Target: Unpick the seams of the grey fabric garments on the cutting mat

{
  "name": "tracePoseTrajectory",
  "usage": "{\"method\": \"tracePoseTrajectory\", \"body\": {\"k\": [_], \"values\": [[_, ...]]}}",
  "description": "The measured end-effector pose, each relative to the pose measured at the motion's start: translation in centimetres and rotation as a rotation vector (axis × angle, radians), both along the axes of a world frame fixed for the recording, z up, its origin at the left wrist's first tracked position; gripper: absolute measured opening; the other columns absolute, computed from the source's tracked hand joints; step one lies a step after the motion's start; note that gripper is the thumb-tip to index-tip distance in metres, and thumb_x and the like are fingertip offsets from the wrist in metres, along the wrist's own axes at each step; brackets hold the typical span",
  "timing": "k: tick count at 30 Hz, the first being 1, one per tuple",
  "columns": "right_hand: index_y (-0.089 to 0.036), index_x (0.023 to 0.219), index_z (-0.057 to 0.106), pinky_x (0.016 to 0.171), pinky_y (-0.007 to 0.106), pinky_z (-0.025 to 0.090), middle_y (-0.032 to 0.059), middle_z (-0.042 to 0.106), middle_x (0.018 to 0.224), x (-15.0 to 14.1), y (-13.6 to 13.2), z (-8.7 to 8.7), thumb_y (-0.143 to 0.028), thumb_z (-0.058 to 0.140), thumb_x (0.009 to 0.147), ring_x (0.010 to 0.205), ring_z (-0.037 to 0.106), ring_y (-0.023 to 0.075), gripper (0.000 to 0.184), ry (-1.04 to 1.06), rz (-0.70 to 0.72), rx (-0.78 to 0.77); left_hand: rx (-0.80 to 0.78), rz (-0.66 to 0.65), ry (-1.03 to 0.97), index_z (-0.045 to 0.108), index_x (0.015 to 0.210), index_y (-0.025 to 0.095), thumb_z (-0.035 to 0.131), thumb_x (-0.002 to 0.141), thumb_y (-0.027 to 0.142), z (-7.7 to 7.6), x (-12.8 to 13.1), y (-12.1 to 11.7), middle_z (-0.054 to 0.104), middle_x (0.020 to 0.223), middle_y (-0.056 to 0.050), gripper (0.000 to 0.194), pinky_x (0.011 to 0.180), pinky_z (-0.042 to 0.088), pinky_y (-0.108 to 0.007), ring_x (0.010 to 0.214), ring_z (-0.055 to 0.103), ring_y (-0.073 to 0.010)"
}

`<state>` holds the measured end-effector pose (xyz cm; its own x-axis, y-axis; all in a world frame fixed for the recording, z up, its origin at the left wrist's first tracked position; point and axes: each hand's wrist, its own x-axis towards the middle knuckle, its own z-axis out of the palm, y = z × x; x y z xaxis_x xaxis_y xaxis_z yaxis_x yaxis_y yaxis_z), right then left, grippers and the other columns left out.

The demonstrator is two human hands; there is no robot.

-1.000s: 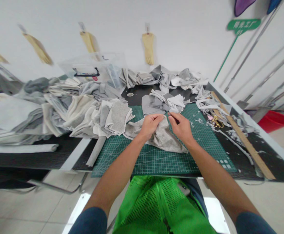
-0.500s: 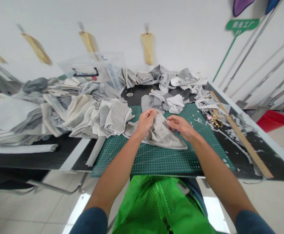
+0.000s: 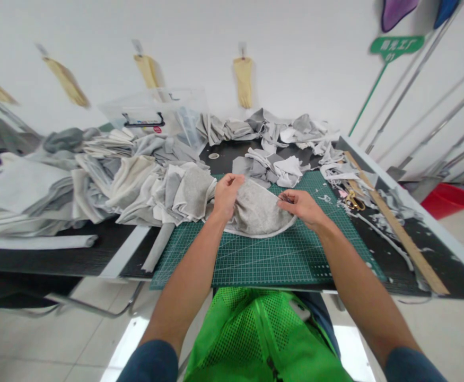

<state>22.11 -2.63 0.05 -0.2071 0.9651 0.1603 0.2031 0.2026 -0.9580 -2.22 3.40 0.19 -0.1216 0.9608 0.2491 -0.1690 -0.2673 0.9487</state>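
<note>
Between my hands hangs a grey piece of cloth (image 3: 260, 209) with a paler edge, its upper edge drawn fairly straight and its lower part sagging over the green cutting mat (image 3: 263, 265). My left hand (image 3: 227, 197) pinches it at the upper left. At the upper right, my right hand (image 3: 300, 206) has thumb and fingers closed on the cloth's edge. Just beyond the cloth lies a small heap of grey and white scraps (image 3: 285, 170). Left of my left hand, folded grey cloths (image 3: 194, 192) are stacked at the mat's edge.
More fabric piles (image 3: 132, 175) cover the left of the table. A clear plastic box (image 3: 192, 119) stands behind them. On the right lie gold-handled scissors (image 3: 353, 200), a wooden ruler (image 3: 401, 228) and cloth trimmings (image 3: 399, 204). A red bucket (image 3: 448, 199) stands beyond the table's right edge.
My right hand has taken hold of the cloth's edge and moved slightly right. My left hand has shifted a little left, so the upper edge is now stretched between them.
</note>
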Motion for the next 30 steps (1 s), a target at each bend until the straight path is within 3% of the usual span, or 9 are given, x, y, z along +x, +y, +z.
{"method": "tracePoseTrajectory", "body": {"k": [4, 9, 12, 14, 16, 19, 23, 30], "values": [[-0.018, 0.089, 0.067, 0.060, 0.027, 0.032, -0.0011, 0.058, 0.076, -0.9, -0.4, 0.2, -0.054, 0.082, 0.078, 0.067, 0.046, 0.0132, 0.041, 0.116, -0.005, 0.009, 0.006, -0.158, 0.252, 0.059, 0.073, 0.019, 0.088, 0.066, 0.044, 0.2, 0.9, -1.3, 0.054, 0.066, 0.004, 0.039, 0.059, 0.034, -0.024, 0.061, 0.046, -0.0108], [-0.019, 0.090, 0.067, 0.066, 0.028, 0.037, -0.0006, 0.060, 0.079, -1.6, -0.6, 0.1, -0.054, 0.081, 0.079, 0.072, 0.050, 0.0144, 0.040, 0.150, 0.021, 0.043, 0.112, -0.445, 0.417, 0.038, 0.056, 0.019, 0.086, 0.064, 0.040, 0.2, 2.4, -2.8, 0.066, 0.085, -0.004, 0.054, 0.074, 0.044, -0.028, 0.082, 0.059, -0.0166], [-0.019, 0.089, 0.067, 0.067, 0.029, 0.038, -0.0003, 0.061, 0.079, -1.7, -0.6, 0.0, -0.054, 0.081, 0.079, 0.073, 0.051, 0.0150, 0.039, 0.112, 0.011, 0.063, 0.095, -0.514, 0.478, 0.036, 0.059, 0.021, 0.081, 0.066, 0.033, -0.1, 2.9, -3.1, 0.054, 0.068, 0.002, 0.047, 0.069, 0.040, -0.027, 0.071, 0.052, -0.0136], [-0.019, 0.090, 0.067, 0.067, 0.029, 0.037, -0.0003, 0.061, 0.080, -1.7, -0.5, 0.0, -0.052, 0.081, 0.079, 0.072, 0.051, 0.0150, 0.038, 0.075, 0.001, 0.075, 0.101, -0.451, 0.491, 0.044, 0.065, 0.021, 0.075, 0.067, 0.025, -0.3, 3.1, -3.1, 0.048, 0.065, 0.005, 0.032, 0.066, 0.037, -0.026, 0.066, 0.046, -0.0117], [-0.019, 0.091, 0.067, 0.067, 0.029, 0.038, -0.0004, 0.061, 0.080, -1.6, -0.5, -0.1, -0.049, 0.082, 0.077, 0.072, 0.051, 0.0148, 0.036, 0.032, 0.000, 0.082, 0.126, -0.340, 0.444, 0.054, 0.078, 0.020, 0.068, 0.066, 0.018, -0.4, 3.1, -2.9, 0.054, 0.074, 0.004, 0.018, 0.069, 0.039, -0.025, 0.070, 0.049, -0.0125], [-0.020, 0.092, 0.066, 0.067, 0.030, 0.039, -0.0010, 0.061, 0.079, -1.5, -0.2, -0.3, -0.045, 0.081, 0.077, 0.071, 0.051, 0.0147, 0.033, -0.030, -0.006, 0.075, 0.121, -0.198, 0.328, 0.059, 0.097, 0.020, 0.064, 0.066, 0.015, -0.4, 2.9, -2.4, 0.061, 0.086, 0.002, 0.032, 0.072, 0.041, -0.026, 0.077, 0.055, -0.0141], [-0.021, 0.092, 0.065, 0.067, 0.029, 0.039, -0.0011, 0.062, 0.077, -1.4, 0.1, -0.6, -0.044, 0.078, 0.077, 0.070, 0.051, 0.0156, 0.030, -0.050, -0.040, 0.082, 0.062, -0.089, 0.219, 0.058, 0.104, 0.021, 0.064, 0.063, 0.011, -0.4, 2.4, -1.8, 0.060, 0.083, 0.003, 0.042, 0.067, 0.039, -0.025, 0.069, 0.053, -0.0139], [-0.021, 0.085, 0.061, 0.061, 0.029, 0.033, -0.0024, 0.050, 0.073, -1.6, -0.2, -0.1, -0.055, 0.073, 0.084, 0.066, 0.042, 0.0137, 0.036, 0.053, -0.202, 0.147, 0.077, -0.027, 0.311, 0.065, 0.104, 0.020, 0.065, 0.060, 0.006, 0.1, 2.0, -2.0, 0.062, 0.087, 0.002, 0.046, 0.075, 0.042, -0.028, 0.076, 0.054, -0.0160]]}}
